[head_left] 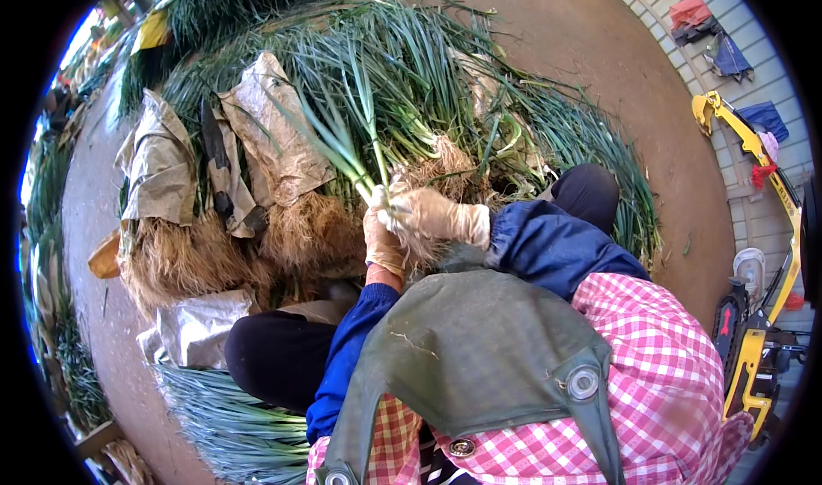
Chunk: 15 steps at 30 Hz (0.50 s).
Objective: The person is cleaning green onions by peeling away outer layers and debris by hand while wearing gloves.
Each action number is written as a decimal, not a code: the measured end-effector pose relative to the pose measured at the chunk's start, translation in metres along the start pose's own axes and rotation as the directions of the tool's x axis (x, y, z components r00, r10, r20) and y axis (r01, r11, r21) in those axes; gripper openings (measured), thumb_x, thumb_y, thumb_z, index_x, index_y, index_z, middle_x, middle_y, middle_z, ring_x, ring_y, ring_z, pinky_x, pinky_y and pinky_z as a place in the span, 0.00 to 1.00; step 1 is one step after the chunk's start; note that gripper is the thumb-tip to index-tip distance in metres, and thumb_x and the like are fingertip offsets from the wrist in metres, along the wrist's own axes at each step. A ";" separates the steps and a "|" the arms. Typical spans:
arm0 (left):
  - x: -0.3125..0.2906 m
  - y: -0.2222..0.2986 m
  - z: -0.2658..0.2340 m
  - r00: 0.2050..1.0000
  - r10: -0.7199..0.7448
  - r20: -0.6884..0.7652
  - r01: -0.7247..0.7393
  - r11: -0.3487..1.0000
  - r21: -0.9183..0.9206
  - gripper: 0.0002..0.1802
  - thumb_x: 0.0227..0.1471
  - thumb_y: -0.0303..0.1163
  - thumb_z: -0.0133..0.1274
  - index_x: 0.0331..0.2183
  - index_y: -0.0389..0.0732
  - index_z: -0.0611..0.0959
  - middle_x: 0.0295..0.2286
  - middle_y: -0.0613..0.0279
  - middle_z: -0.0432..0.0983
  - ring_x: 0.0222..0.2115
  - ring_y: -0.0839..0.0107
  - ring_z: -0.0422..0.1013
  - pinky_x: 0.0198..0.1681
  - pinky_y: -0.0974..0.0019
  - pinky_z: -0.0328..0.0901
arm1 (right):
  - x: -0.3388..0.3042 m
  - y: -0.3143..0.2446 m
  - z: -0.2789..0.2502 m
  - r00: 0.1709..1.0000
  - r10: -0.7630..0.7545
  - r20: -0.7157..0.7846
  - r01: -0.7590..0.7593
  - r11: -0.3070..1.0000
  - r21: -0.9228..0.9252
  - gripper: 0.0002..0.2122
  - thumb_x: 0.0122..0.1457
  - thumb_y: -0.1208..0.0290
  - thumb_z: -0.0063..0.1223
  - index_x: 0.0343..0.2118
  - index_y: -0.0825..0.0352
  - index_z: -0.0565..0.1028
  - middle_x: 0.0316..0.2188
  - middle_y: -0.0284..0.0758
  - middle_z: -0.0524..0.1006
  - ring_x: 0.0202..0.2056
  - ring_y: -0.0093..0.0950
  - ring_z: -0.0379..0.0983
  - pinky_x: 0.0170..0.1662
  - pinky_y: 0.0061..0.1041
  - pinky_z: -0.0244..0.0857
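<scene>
My left hand (384,243), in a pale glove, is closed around a few green onions (362,177) in front of my chest. The green leaves fan up and to the left, and the stringy roots hang below the hands. My right hand (438,215), also gloved, meets the left one from the right, its fingers bent in on the same stalks. Its fingertips are partly hidden. Just beyond the hands lies a large loose pile of green onions (411,65). To the left, root ends toward me, rest bundles wrapped in brown paper (278,130).
Another bundle of green onions (240,425) lies by my left knee, beside crumpled paper (201,327). More heaps stand at the far left. A yellow mini excavator (786,198) stands at the right by a tiled wall (685,23). Brown floor (591,31) shows behind the pile.
</scene>
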<state>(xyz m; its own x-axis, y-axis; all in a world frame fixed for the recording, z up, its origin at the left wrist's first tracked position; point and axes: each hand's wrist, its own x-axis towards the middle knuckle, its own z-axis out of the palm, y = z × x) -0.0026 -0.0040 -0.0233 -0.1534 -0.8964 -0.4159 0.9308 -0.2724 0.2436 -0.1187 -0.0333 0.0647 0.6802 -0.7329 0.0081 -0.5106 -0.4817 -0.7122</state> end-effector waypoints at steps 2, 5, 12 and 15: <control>-0.002 -0.005 0.011 0.993 -0.117 0.016 0.115 0.989 0.095 0.15 0.55 0.41 0.50 0.37 0.38 0.78 0.26 0.62 0.77 0.23 0.70 0.73 0.24 0.67 0.69 | -0.019 0.002 -0.003 0.996 -0.032 0.079 0.017 0.982 0.190 0.10 0.56 0.64 0.51 0.37 0.64 0.74 0.34 0.36 0.75 0.40 0.29 0.70 0.40 0.24 0.69; -0.025 -0.009 0.048 0.982 -0.178 0.054 0.176 0.984 0.040 0.14 0.55 0.38 0.50 0.37 0.38 0.78 0.28 0.61 0.77 0.24 0.69 0.74 0.25 0.67 0.70 | -0.025 0.011 -0.016 0.902 0.332 0.274 -0.424 0.575 0.700 0.12 0.59 0.58 0.51 0.29 0.63 0.73 0.18 0.24 0.70 0.15 0.15 0.66 0.16 0.14 0.59; 0.001 0.003 -0.005 0.996 -0.018 -0.093 0.051 0.929 0.366 0.10 0.54 0.30 0.48 0.35 0.33 0.77 0.25 0.58 0.76 0.20 0.70 0.71 0.22 0.68 0.68 | -0.030 -0.025 -0.002 0.870 -0.236 0.434 -0.211 0.617 0.758 0.11 0.60 0.61 0.48 0.27 0.63 0.72 0.20 0.24 0.70 0.20 0.15 0.66 0.21 0.17 0.60; -0.018 0.012 0.019 0.993 -0.088 -0.080 0.109 0.942 0.318 0.13 0.55 0.34 0.48 0.35 0.33 0.77 0.25 0.59 0.76 0.17 0.72 0.70 0.21 0.67 0.69 | -0.031 -0.056 -0.024 0.761 0.123 0.637 -0.559 0.623 0.547 0.09 0.60 0.64 0.49 0.29 0.65 0.75 0.23 0.24 0.71 0.26 0.14 0.66 0.30 0.18 0.63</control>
<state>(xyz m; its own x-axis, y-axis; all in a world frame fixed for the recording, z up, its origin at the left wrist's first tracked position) 0.0052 0.0017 0.0036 -0.2075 -0.8381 -0.5045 0.7548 -0.4652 0.4624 -0.1239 0.0054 0.1210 0.7896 -0.3110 -0.5290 -0.4108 0.3725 -0.8322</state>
